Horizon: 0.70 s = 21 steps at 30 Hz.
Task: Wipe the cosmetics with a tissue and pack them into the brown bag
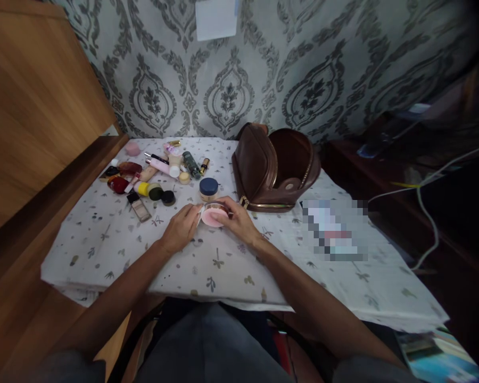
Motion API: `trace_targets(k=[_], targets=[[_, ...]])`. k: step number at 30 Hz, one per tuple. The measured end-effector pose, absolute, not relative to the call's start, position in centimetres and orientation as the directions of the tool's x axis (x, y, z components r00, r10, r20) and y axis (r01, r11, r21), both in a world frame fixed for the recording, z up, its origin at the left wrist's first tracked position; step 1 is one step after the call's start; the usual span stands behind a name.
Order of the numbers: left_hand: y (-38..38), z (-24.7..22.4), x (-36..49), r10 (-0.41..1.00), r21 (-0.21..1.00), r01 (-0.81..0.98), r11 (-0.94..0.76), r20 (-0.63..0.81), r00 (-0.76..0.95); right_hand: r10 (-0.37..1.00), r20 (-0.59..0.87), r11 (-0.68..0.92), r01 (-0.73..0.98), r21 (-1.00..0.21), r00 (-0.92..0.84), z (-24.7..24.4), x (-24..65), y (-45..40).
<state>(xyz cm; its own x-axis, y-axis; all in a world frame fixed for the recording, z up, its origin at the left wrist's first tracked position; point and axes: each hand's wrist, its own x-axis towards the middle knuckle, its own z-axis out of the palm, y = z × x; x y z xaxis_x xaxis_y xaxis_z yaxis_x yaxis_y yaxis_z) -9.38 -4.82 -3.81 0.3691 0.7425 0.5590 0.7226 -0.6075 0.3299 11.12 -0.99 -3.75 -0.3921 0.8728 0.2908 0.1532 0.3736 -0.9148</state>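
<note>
Holding a round pink container (pixel 214 217) just right of the left hand, near the middle of the frame: the right hand (pixel 239 221), fingers curled round its far and right edges, thumb across the pink face. The face is tilted toward the wearer; a shiny rim shows behind it.

Left hand (pixel 181 229), left of centre: fingers drawn close together, tips pinched on a small white piece (pixel 200 214) beside the container's left edge. What that piece is, cannot tell.

Just above the hands, a blue-lidded jar (pixel 208 187), upright. Upper centre-right, a brown bag (pixel 253 165), zip undone, mouth gaping toward the right.

Left of the jar, a loose spread of cosmetics. Nearest the left hand, a small bottle with a dark cap (pixel 139 207), lying on its side, and a black-lidded pot (pixel 168 198) touching or nearly touching a green jar (pixel 155 191). Higher up: a white-capped tube (pixel 174 161), a dark green bottle (pixel 190 164), a gold-and-black lipstick tube (pixel 205 166). At the top left of the spread, a pale pink block (pixel 132 148).

All on a white printed cloth (pixel 223 274). Right of the frame, a pixelated patch (pixel 335 230) hides an object on the cloth; cannot tell what. Behind, patterned wall covering (pixel 229 96); upper left, a wooden panel (pixel 35 106). Far right, a pale cable (pixel 427 210).
</note>
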Motion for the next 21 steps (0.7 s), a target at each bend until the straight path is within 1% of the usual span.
trace_targets(k=[3, 5, 8, 11, 13, 16, 19, 21], targets=[[-4.8, -3.9, -9.4, 0.754, 0.319, 0.736, -0.597, 0.537, 0.378, 0.854, 0.274, 0.427, 0.293, -0.856, -0.442, -3.3, 11.6, -0.9], [-4.8, -3.9, -9.4, 0.756, 0.306, 0.744, -0.594, 0.529, 0.385, 0.841, 0.29, 0.466, 0.339, -0.817, -0.457, -3.1, 11.9, -0.8], [-4.9, -4.0, -9.4, 0.762, 0.265, 0.767, -0.584, 0.503, 0.407, 0.81, 0.368, 0.541, 0.337, -0.771, -0.457, -3.0, 12.2, -0.6], [-4.9, -4.1, -9.3, 0.769, 0.219, 0.79, -0.573, 0.476, 0.427, 0.783, 0.413, 0.572, 0.278, -0.772, -0.464, -3.1, 12.4, -0.3], [-4.9, -4.2, -9.2, 0.762, 0.195, 0.789, -0.583, 0.467, 0.448, 0.798, 0.404, 0.546, 0.251, -0.799, -0.448, -3.3, 12.6, -0.2], [-4.8, -4.3, -9.2, 0.751, 0.186, 0.777, -0.601, 0.466, 0.469, 0.853, 0.343, 0.454, 0.233, -0.86, -0.394, -3.8, 12.5, -0.1], [-4.5, -4.3, -9.4, 0.769, 0.257, 0.775, -0.577, 0.489, 0.411, 0.885, 0.29, 0.37, 0.172, -0.913, -0.363, -4.4, 12.0, -0.2], [-4.4, -4.2, -9.6, 0.776, 0.324, 0.76, -0.564, 0.522, 0.353, 0.887, 0.278, 0.354, 0.157, -0.922, -0.369, -4.5, 11.7, -0.3]])
